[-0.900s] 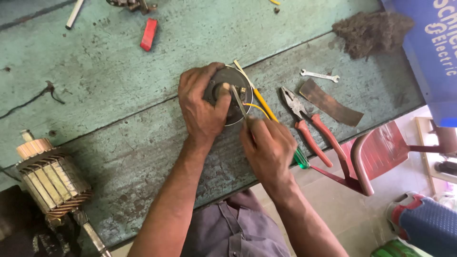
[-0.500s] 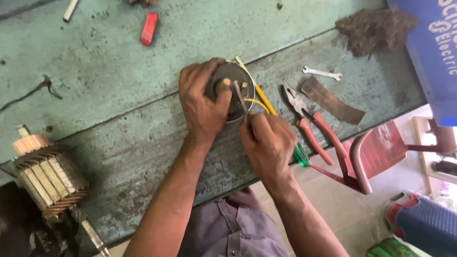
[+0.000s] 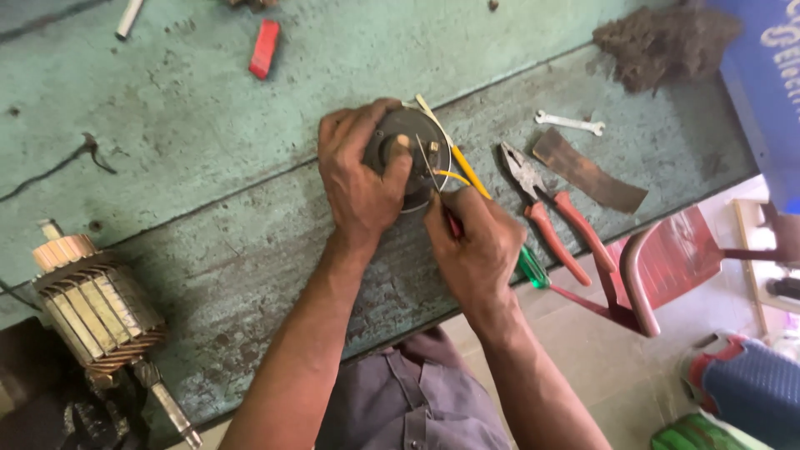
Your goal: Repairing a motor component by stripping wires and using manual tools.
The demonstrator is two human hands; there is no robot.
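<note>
On the worn green wooden workbench [image 3: 208,125], your left hand [image 3: 358,179] clamps the round grey metal motor part [image 3: 410,154] from its left side, fingers curled over the far rim and thumb pressed onto its face. That part sits just ahead of your right hand [image 3: 475,246], up and to the left of it. Your right hand is closed tight around a screwdriver with a red and green handle [image 3: 527,268]; the thin shaft runs diagonally up-left from your fist onto the part's face, beside the yellow wires [image 3: 457,177]. Your left hand is the nearer one to the part. Red-handled pliers [image 3: 550,208] lie just right of your right hand, untouched.
</note>
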